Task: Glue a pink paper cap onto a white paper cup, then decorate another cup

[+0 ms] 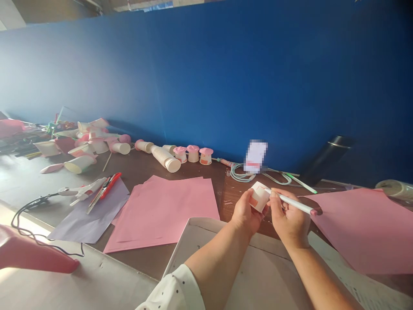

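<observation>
A small white paper cup (259, 194) with an orange-pink patch on its side is tilted in my left hand (247, 213), whose fingers wrap round it. My right hand (292, 221) grips a white marker pen (296, 203) with a pink end. The pen's tip is at the cup's side, and I cannot tell whether it touches. Beyond my hands, three small cups with pink ruffled tops (192, 154) stand in a row. To their left lies a long stack of nested paper cups (163, 157).
Pink paper sheets lie left (174, 206) and right (368, 228). A red cutter (109, 185) and a white glue gun (84, 191) rest on grey paper (97, 215). Cups and pink pieces are heaped far left. A phone (256, 156), cable and black bottle (325, 159) stand by the blue partition (206, 77).
</observation>
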`<control>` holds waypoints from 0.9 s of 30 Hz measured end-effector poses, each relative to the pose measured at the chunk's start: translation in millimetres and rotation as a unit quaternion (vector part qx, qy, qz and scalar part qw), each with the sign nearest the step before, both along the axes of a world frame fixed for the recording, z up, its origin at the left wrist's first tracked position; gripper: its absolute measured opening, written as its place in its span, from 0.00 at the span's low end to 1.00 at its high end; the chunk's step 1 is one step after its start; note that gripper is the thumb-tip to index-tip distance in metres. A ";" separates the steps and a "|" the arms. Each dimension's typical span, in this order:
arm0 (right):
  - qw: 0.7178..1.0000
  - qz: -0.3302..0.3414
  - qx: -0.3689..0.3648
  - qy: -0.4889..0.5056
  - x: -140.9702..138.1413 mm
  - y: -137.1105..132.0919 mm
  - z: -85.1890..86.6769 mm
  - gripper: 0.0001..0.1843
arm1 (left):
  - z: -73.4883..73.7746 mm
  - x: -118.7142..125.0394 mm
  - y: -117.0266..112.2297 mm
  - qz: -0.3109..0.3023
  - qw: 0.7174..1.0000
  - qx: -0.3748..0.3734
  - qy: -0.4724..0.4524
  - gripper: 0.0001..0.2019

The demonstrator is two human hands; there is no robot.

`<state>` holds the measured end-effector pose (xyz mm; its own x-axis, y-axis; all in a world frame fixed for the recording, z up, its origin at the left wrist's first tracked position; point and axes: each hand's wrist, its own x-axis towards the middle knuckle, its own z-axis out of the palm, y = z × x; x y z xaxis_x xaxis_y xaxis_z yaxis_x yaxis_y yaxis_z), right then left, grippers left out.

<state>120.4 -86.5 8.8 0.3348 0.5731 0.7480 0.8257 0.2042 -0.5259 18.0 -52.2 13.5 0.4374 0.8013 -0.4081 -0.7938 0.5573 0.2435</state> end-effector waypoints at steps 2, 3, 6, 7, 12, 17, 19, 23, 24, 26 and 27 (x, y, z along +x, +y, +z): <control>1.000 0.001 -0.002 0.003 0.1 0.2 0.1 0.21 | 0.4 -0.2 0.2 0.001 1.000 -0.002 -0.001 0.09; 1.000 0.002 -0.004 0.004 0.1 0.3 0.1 0.21 | 0.4 -0.2 0.3 0.002 1.000 -0.003 -0.001 0.09; 1.000 0.004 -0.007 0.004 0.5 0.6 0.0 0.21 | -0.4 -0.4 0.3 0.001 1.000 -0.004 0.003 0.09; 1.000 0.005 -0.007 0.003 0.6 0.7 0.0 0.21 | -0.8 -0.4 0.1 0.002 1.000 -0.004 0.004 0.09; 1.000 0.004 -0.001 -0.004 0.8 0.5 1.1 0.21 | -1.3 0.1 -1.7 0.006 1.000 0.020 0.000 0.07; 1.000 -0.008 0.008 -0.018 0.0 -0.7 4.6 0.20 | -0.5 1.3 -2.6 0.000 0.999 0.045 0.014 0.08; 1.000 -0.011 0.008 -0.023 -0.1 -1.0 5.3 0.20 | -0.8 1.6 -2.6 0.000 0.999 0.051 0.018 0.08; 0.999 -0.009 0.014 -0.030 -0.1 -0.9 5.3 0.19 | -0.6 1.3 -3.1 0.002 0.998 0.057 0.022 0.07; 0.999 -0.009 0.013 -0.031 -0.1 -0.9 5.3 0.19 | -0.2 1.1 -3.4 0.002 0.998 0.059 0.023 0.07; 0.999 -0.011 0.011 -0.031 -0.1 -0.9 5.4 0.19 | 0.9 0.5 -3.9 0.001 0.998 0.062 0.028 0.08; 0.999 -0.012 0.010 -0.032 -0.1 -1.0 5.6 0.19 | 1.5 0.2 -4.2 0.001 0.998 0.063 0.030 0.08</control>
<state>120.4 -87.5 14.3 0.2994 0.5510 0.7790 0.8619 0.1939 -0.4685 18.2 -56.3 15.0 0.4134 0.8486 -0.3302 -0.7767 0.5179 0.3586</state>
